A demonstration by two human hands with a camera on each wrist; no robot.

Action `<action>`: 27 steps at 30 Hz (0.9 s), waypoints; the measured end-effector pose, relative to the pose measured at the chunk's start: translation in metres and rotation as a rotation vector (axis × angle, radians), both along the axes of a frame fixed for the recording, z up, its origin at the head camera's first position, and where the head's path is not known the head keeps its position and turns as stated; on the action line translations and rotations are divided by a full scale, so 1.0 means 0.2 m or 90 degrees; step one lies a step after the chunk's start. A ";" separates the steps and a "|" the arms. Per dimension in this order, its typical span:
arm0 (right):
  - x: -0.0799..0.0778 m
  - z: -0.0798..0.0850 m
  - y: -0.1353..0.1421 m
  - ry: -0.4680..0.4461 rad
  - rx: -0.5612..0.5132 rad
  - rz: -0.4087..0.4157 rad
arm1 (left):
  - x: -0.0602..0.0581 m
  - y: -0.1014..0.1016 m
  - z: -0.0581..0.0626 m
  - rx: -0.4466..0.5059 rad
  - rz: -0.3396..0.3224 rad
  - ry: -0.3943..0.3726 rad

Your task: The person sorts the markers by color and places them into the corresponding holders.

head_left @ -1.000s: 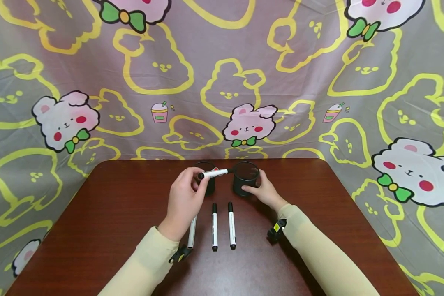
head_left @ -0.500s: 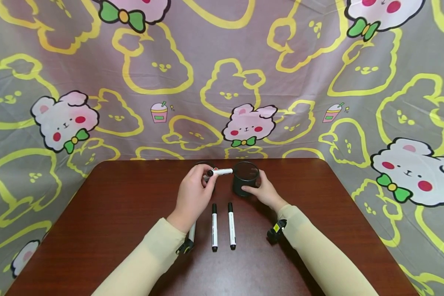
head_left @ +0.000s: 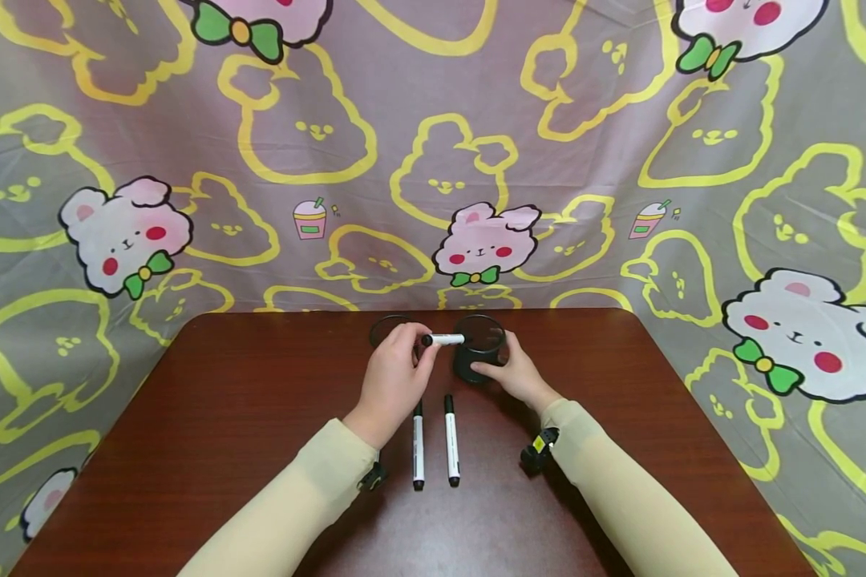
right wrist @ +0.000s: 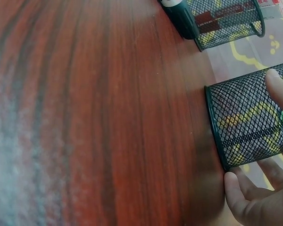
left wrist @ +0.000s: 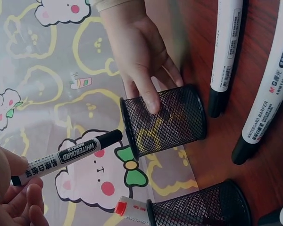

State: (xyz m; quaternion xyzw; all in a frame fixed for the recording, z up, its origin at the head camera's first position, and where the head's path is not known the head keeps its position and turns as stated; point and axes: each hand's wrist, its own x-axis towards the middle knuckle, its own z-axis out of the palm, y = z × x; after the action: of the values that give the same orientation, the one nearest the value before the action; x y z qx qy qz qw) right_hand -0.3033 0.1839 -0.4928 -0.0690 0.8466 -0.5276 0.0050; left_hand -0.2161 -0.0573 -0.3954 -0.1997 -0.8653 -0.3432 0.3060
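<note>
on your red-brown table point(head_left: 224, 401) you see black mesh cups point(left wrist: 179, 125) and black-capped white markers point(head_left: 451, 445); behind it, yellow-outlined grey cloth point(head_left: 418, 88).

On the raised marker point(left wrist: 68, 157), held near the far edge of the table point(head_left: 260, 385), white letters on black are spelling "WHITEBOARD MARKER", upside down in the left wrist view; large Chinese characters, 白板笔 among them, are running alongside. On the lying marker point(left wrist: 269, 89), farther in from that edge, a red "M&G" is standing with 晨光, and black print is giving "WHITEBOARD MARKER" and a small code seemingly beginning "AWMY". The neighbouring marker point(left wrist: 226, 47) is bearing a barcode point(left wrist: 226, 77) and print too small for reading.
</note>
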 end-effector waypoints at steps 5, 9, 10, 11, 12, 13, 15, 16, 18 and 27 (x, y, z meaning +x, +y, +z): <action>0.00 0.00 0.00 -0.002 0.001 -0.001 | -0.01 0.02 0.00 -0.002 -0.006 -0.003; 0.00 0.00 0.00 -0.007 0.004 -0.004 | -0.01 0.02 -0.01 -0.006 -0.008 -0.004; 0.00 0.00 0.00 -0.007 0.005 -0.005 | -0.01 0.03 -0.01 -0.006 -0.009 -0.004; 0.00 0.00 0.00 -0.006 0.006 -0.005 | -0.02 0.03 -0.01 -0.006 -0.010 -0.005; 0.00 0.00 0.00 -0.006 0.008 -0.006 | -0.02 0.03 -0.01 -0.008 -0.011 -0.005; 0.00 0.00 0.00 -0.006 0.008 -0.006 | -0.02 0.03 -0.02 -0.008 -0.012 -0.005; 0.00 0.00 0.00 -0.004 0.007 -0.007 | -0.03 0.04 -0.01 -0.011 -0.014 -0.004; 0.00 0.00 0.00 -0.004 0.008 -0.007 | -0.03 0.04 -0.01 -0.012 -0.015 -0.005; 0.00 -0.01 0.00 -0.002 0.008 -0.007 | -0.03 0.04 -0.01 -0.018 -0.016 -0.006; -0.01 -0.01 0.00 0.000 0.000 -0.002 | -0.05 0.07 0.00 -0.033 -0.023 -0.012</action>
State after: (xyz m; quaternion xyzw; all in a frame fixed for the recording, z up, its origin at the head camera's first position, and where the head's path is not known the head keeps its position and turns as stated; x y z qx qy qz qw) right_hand -0.3043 0.1845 -0.4946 -0.0676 0.8469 -0.5273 0.0046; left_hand -0.2259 -0.0440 -0.3952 -0.2200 -0.8730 -0.3277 0.2866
